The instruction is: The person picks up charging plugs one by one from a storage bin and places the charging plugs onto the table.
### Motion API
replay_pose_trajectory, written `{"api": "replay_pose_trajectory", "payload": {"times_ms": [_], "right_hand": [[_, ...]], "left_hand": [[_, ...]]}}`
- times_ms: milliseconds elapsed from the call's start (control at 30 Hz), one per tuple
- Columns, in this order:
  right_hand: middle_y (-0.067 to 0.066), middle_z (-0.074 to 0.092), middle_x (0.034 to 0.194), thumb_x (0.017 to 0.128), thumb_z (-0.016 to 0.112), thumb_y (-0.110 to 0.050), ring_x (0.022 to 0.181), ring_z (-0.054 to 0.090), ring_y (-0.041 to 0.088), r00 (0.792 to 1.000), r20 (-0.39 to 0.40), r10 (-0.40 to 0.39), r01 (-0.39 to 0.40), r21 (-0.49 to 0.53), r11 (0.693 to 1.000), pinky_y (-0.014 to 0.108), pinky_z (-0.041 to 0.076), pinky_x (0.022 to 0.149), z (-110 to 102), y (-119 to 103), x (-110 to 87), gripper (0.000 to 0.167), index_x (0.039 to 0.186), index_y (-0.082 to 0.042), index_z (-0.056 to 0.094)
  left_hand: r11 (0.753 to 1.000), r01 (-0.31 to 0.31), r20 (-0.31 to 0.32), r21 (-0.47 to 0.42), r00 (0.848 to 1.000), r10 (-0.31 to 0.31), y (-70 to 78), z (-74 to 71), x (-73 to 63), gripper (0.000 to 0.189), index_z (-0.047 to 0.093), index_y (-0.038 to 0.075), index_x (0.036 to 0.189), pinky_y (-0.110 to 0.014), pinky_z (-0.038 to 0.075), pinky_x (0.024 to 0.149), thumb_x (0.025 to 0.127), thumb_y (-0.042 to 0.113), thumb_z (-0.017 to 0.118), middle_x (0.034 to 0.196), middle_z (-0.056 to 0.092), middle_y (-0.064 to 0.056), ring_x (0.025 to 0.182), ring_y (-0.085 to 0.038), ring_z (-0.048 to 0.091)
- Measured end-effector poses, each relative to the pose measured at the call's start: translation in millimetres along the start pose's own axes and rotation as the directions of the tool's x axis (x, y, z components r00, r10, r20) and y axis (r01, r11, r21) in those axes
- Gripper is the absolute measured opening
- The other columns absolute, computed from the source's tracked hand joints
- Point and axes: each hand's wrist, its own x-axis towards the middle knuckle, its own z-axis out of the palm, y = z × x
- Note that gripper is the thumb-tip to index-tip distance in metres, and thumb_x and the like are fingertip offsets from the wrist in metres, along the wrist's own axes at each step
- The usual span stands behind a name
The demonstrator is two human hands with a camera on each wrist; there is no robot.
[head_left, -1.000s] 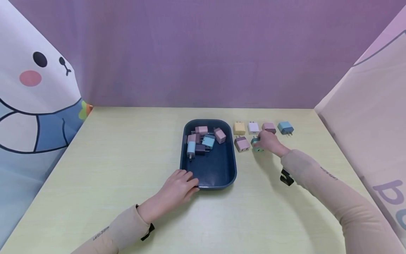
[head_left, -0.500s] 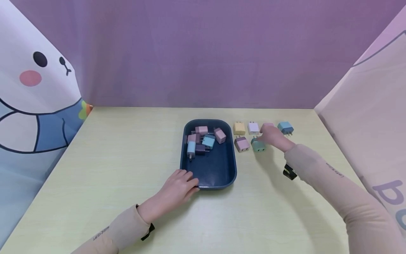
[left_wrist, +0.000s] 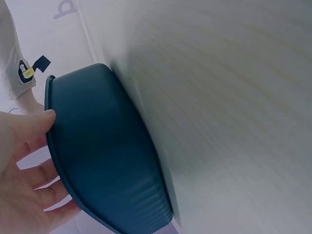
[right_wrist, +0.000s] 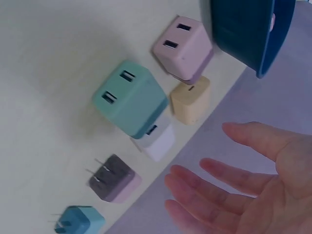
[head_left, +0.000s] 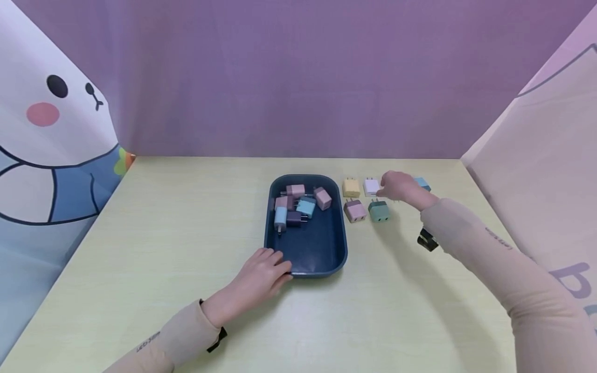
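My left hand (head_left: 263, 274) grips the near left corner of a dark blue tray (head_left: 317, 254); in the left wrist view the thumb lies at the outer rim and the fingers reach over it. My right hand (head_left: 402, 187) hovers over the charger rows with fingers spread and nothing in them. Beneath it, hidden in the head view, lies a pink and grey charger (right_wrist: 114, 178), prongs showing. Around it are a green two-port charger (head_left: 379, 211), a white charger (head_left: 371, 187), a yellow charger (head_left: 351, 188), a pink-mauve charger (head_left: 355, 211) and a blue charger (head_left: 422, 183).
Inside the tray, toward its far end, several chargers lie jumbled, among them a light blue one (head_left: 280, 218), a dark purple one (head_left: 295, 219) and a pink one (head_left: 322, 198). A purple cloth (head_left: 298, 77) hangs behind the pale table (head_left: 186, 223).
My right hand has let go of the green charger, which stays in the near row, and has lifted back and slightly right over the pink charger. The left hand stays on the tray.
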Motion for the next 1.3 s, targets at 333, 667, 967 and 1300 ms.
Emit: {"api": "replay_pose_trajectory", "payload": {"times_ms": [333, 667, 967, 1300], "right_hand": [[0.026, 0.052, 0.113, 0.087, 0.053, -0.017, 0.096, 0.054, 0.035, 1.000, -0.002, -0.022, 0.022, -0.029, 0.999, 0.047, 0.040, 0.085, -13.7, -14.5, -1.6, 0.040, 0.115, 0.010, 0.049], [0.024, 0.051, 0.116, 0.087, 0.053, -0.017, 0.100, 0.052, 0.035, 0.999, 0.001, -0.035, 0.035, -0.054, 0.998, 0.046, 0.041, 0.083, -22.6, -32.8, -0.6, 0.037, 0.113, 0.008, 0.050], [0.022, 0.053, 0.115, 0.086, 0.056, -0.017, 0.099, 0.054, 0.033, 0.997, 0.001, -0.080, 0.079, -0.131, 0.988, 0.043, 0.043, 0.080, -27.2, -54.1, 2.1, 0.036, 0.112, 0.007, 0.053], [0.016, 0.059, 0.104, 0.084, 0.059, -0.017, 0.083, 0.057, 0.025, 0.993, 0.004, -0.115, 0.114, -0.203, 0.973, 0.037, 0.046, 0.071, -26.4, -78.8, 3.6, 0.029, 0.104, 0.003, 0.056]], "left_hand": [[1.000, 0.000, 0.005, 0.004, 1.000, 0.000, 0.1, -1.1, 0.3, 0.010, 0.061, 0.014, 0.079, -0.028, 0.036, 0.065, 0.079, 0.023, 0.066, 0.070, 0.050, 0.003, 0.064, -0.014, 0.040], [1.000, -0.001, 0.004, -0.001, 1.000, 0.001, 0.2, -1.2, 0.7, 0.009, 0.061, 0.014, 0.079, -0.028, 0.036, 0.064, 0.079, 0.022, 0.066, 0.071, 0.050, 0.003, 0.065, -0.014, 0.040], [1.000, -0.004, 0.002, 0.002, 1.000, 0.004, 0.4, -1.2, 0.9, 0.009, 0.061, 0.014, 0.079, -0.027, 0.036, 0.064, 0.079, 0.022, 0.066, 0.071, 0.051, 0.003, 0.065, -0.014, 0.040], [1.000, -0.005, 0.003, -0.002, 1.000, 0.005, 0.5, -0.4, 1.0, 0.010, 0.060, 0.014, 0.079, -0.027, 0.036, 0.064, 0.079, 0.022, 0.066, 0.070, 0.050, 0.003, 0.065, -0.014, 0.040]]}}
